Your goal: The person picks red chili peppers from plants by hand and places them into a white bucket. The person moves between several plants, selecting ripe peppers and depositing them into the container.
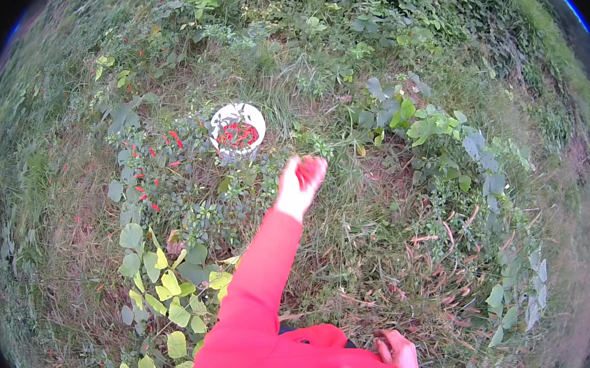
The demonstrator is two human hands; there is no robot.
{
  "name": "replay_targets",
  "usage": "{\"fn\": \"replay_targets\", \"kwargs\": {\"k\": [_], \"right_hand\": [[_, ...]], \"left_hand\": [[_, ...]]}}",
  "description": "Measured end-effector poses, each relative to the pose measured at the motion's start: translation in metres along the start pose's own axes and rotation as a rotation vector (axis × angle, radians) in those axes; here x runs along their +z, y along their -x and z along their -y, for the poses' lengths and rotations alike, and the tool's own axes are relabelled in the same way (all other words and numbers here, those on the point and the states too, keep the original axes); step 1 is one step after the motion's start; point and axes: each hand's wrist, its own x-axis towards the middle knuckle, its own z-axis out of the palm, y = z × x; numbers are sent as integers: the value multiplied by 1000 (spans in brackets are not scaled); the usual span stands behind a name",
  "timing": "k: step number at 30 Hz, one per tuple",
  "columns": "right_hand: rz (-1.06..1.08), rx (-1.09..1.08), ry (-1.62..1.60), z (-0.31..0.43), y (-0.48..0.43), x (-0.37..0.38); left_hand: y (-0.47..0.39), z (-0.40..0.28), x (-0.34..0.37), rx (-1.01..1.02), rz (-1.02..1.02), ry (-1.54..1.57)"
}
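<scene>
My left hand [303, 180] is stretched forward in a red sleeve, its fingers curled around red chili peppers, slightly blurred. Ahead of it and to its left stands a white bucket [254, 114] with red chili peppers [237, 135] inside; leaves cover part of its rim. Left of the bucket, low pepper plants [164, 168] bear more red peppers. At the lower right, close to my body, my right hand [398, 353] hangs with bent fingers; whether anything is in it cannot be seen.
Broad-leaved vines [175, 299] grow at the lower left, near my left sleeve. Another leafy vine [432, 126] stands to the right. Dry grass and reddish seed heads [449, 238] lie at the right, and dense climbing greenery [448, 1] covers the far ground.
</scene>
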Motion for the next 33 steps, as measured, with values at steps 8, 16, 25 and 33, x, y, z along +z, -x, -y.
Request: {"fn": "replay_targets", "kwargs": {"k": [8, 16, 25, 33], "right_hand": [[15, 114, -96, 31, -10, -6], [-24, 16, -88, 11, -35, 6], [157, -371, 19, 50, -112, -5], [265, -647, 1, 44, -204, 3]], "left_hand": [[-91, -129, 12, 460, -328, -777], [129, -7, -181, -688, -293, -1060], [210, -8, -193, -649, 16, -1587], [217, -46, -206, -326, -163, -1621]]}}
